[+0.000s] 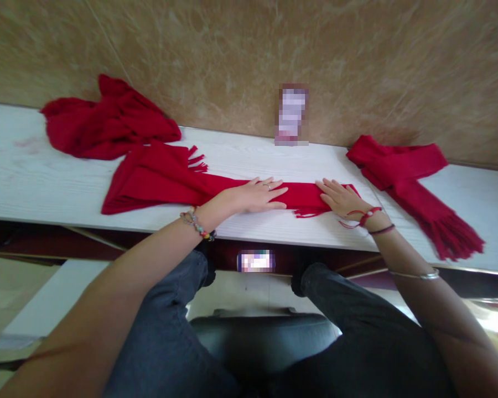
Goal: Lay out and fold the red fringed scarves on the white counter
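Observation:
A red fringed scarf [161, 185] lies along the white board, its right part flattened into a narrow folded strip and its left part wider and looser. My left hand [257, 195] rests flat on the strip with fingers stretched out to the right. Near the strip's right end, my right hand [338, 198] lies palm down, fingers spread and pointing left. Both hands press on the cloth without gripping it. Short fringe shows below the strip between the hands, and more fringe sticks out at the upper left.
A crumpled heap of red cloth [112, 121] sits at the back left. Another red scarf [402, 166], folded across itself with fringe, lies to the right. A blurred phone-like object [291, 113] leans on the brown marbled wall [216, 61]. The white board [33, 182] ends just before my knees.

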Demonstrator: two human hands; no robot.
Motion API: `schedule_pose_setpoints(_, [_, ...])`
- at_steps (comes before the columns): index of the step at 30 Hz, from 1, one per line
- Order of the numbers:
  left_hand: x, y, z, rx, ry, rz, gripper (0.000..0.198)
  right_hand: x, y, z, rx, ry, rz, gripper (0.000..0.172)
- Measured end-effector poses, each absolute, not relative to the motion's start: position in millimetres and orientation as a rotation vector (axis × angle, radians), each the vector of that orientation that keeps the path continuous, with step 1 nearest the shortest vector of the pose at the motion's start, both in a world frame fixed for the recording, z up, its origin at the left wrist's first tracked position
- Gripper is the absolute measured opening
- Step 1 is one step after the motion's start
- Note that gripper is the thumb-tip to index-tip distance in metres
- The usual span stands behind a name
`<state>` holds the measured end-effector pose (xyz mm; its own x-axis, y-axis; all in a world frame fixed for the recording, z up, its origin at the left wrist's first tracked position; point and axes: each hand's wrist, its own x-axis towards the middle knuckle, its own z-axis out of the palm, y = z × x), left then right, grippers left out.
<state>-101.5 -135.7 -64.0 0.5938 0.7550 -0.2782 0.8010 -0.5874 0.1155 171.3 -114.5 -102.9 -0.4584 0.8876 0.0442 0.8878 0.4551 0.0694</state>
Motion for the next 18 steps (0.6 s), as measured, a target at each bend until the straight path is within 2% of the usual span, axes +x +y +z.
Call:
schedule_pose_setpoints(3, [-130.6, -133.3, -48.6, 2.559, 1.442, -0.279, 0.067, 152.8, -118.9, -90.7, -1.619, -2.594, -0.164, 0.051])
schedule_pose_setpoints(8, [-198.5, -131.7, -36.7, 2.449, 1.834, -0.198, 0.068, 89.9, -127.3, -75.8, -1.306, -2.708, -0.098, 0.052])
schedule_pose_setpoints(13, [-267.4, -142.4, -28.7, 2.191, 2.226, -0.047, 0.067, 43.2, -119.4, -87.3, -1.099, -2.878, -0.086, 0.053])
schedule_pose_setpoints(18, [-327.6, -145.5, -36.8, 1.839, 2.435, 0.124, 0.068, 47.8, -105.4, -104.8, -1.028, -2.952, -0.048, 0.052])
